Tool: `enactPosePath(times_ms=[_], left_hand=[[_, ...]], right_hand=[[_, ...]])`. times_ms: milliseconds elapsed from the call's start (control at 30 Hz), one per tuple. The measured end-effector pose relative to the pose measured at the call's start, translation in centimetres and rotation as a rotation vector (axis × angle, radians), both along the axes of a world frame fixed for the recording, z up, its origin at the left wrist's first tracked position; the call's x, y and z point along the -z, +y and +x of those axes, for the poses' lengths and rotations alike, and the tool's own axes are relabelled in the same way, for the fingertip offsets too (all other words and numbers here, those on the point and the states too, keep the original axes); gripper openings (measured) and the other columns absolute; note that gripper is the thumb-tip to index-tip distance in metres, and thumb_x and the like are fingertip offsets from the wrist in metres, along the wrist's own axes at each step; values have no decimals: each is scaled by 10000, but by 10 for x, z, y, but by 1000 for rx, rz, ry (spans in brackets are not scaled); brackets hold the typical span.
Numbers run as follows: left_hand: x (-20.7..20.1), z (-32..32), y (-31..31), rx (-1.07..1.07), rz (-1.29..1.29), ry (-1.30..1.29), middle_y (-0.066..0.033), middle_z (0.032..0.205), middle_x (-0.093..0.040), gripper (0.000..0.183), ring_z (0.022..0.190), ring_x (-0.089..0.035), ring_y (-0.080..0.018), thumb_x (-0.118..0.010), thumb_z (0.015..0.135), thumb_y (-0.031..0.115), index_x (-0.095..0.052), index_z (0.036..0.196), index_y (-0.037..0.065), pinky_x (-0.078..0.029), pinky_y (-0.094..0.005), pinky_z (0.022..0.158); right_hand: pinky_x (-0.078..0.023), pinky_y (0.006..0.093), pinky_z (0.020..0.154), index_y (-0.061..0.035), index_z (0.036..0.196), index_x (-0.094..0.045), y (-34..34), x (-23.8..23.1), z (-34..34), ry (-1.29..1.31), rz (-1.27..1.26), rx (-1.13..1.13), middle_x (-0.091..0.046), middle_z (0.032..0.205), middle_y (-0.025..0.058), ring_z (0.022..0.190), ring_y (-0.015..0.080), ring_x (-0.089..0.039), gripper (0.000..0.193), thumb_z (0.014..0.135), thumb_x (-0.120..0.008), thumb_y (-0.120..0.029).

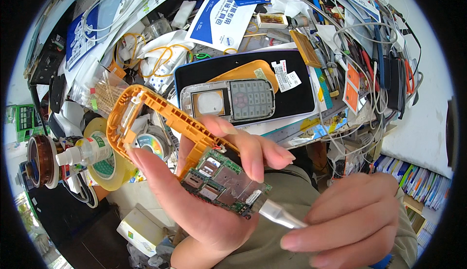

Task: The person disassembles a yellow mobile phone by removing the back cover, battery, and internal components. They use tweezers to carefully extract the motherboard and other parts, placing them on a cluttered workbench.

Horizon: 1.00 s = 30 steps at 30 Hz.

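Note:
My left hand [204,210] is closed round an orange phone frame [187,125] with a green circuit board [219,184] at its lower end. The frame is held tilted over my lap, its far end pointing up to the left. My right hand [350,220], slightly blurred, grips a brush with a flat silver ferrule [282,216]. The brush's tip meets the lower right edge of the board; its bristles are hard to make out. Beyond my hands, a grey phone keypad housing [233,100] lies on a dark tray [296,99], beside an orange cover [248,69].
Tools, cables and papers crowd the bench, with a blue-and-white packet [214,21] at the back. At left stand a spray bottle [85,151], a roll of yellowish tape [109,174] and a solder spool [148,145]. A white box [141,230] sits low at left.

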<state>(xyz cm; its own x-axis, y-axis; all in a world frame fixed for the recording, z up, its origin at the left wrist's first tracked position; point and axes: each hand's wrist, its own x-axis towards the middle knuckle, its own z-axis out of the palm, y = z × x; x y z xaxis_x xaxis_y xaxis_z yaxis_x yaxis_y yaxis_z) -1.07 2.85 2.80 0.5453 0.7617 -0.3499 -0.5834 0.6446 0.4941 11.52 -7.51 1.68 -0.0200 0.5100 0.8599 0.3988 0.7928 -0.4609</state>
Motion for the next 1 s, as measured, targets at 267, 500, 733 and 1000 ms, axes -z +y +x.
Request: enactPosePath(times_ms=[267,500,733,1000], left_hand=[[2,-5,1,48,-39,-11,-60,608,-477,679,640,-574,-275,-304,1027,709,-599,1068,99,-513,-399,670],[3,-7,1,94,-91,-111,-48,630,-488,661,651,-570,-271,-338,1037,680,-625,1128,91,-512,-417,683],[3,-8,1,122,-76,-100,-47,627,-488,658,655,-560,-261,-342,1038,680,-623,1128,92,-490,-405,661],[2,-4,1,119,-93,-134,-47,624,-487,648,645,-536,-251,-341,1038,680,-612,1121,98,-469,-379,660]], right_hand=[[-559,304,588,-51,968,-622,-18,-34,21,-51,-475,-28,-731,1021,246,660,227,-649,193,1005,-674,-234],[-514,313,521,-12,1012,-495,3,-34,11,23,-271,6,-686,1067,322,622,247,-627,189,1017,-591,-176],[-578,310,612,-60,970,-620,-20,-41,20,63,-517,-35,-739,1015,194,686,228,-655,186,1013,-666,-235],[-514,309,521,-28,970,-521,-11,-14,-9,114,-228,69,-715,967,284,625,244,-628,187,1026,-592,-193]])
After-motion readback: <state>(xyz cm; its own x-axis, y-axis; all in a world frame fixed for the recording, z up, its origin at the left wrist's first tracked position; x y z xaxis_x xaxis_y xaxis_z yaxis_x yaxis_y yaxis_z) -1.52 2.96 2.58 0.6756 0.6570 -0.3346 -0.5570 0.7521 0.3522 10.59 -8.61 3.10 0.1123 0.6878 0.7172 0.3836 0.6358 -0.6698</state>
